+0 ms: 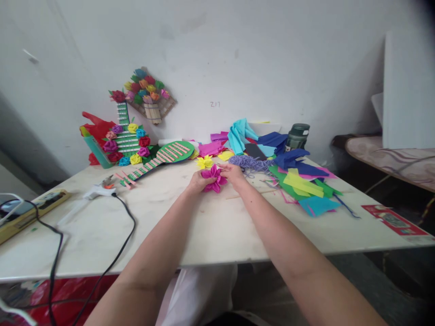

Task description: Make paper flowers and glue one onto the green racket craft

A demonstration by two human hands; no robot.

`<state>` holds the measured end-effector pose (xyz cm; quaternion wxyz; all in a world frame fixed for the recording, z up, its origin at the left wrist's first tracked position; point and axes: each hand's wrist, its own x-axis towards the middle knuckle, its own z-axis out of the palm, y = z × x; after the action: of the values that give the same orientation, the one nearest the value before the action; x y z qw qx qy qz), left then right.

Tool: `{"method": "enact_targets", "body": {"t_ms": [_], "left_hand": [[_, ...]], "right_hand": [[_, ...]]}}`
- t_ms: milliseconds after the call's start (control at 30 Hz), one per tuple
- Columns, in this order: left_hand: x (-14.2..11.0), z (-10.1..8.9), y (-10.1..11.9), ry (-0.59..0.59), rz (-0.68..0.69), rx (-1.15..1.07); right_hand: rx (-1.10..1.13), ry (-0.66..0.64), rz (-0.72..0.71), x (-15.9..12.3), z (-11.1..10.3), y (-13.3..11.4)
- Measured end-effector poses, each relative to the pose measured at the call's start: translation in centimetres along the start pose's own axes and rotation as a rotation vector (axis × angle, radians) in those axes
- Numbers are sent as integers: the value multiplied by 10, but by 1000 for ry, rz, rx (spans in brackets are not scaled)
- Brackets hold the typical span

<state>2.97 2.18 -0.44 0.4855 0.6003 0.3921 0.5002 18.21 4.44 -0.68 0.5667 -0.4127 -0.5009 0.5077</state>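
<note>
A magenta paper flower [215, 180] with pointed petals is held up over the middle of the table. My left hand [199, 182] grips it from the left side, thumb over the petals. From the right, the closed fingers of my right hand [233, 174] pinch at the upper right petals. Just behind it lies a yellow paper flower [205, 161]. To the right of my right hand is a loose heap of purple yarn [251, 162], and a thin wooden stick [251, 194] lies in front of it.
A glue gun [100, 191] with a black cord rests at left, near a yellow power strip [37, 210]. Behind stand a green striped guitar-shaped craft [175, 152] and a flower-decked craft [127, 140]. Coloured paper pieces [302, 185] and a dark green bottle [298, 136] are at right.
</note>
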Motion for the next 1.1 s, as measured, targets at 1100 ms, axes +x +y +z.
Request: {"method": "enact_targets", "body": {"t_ms": [1100], "left_hand": [[2, -3, 0, 122, -48, 152]], "right_hand": [[-138, 25, -50, 2, 2, 7]]}}
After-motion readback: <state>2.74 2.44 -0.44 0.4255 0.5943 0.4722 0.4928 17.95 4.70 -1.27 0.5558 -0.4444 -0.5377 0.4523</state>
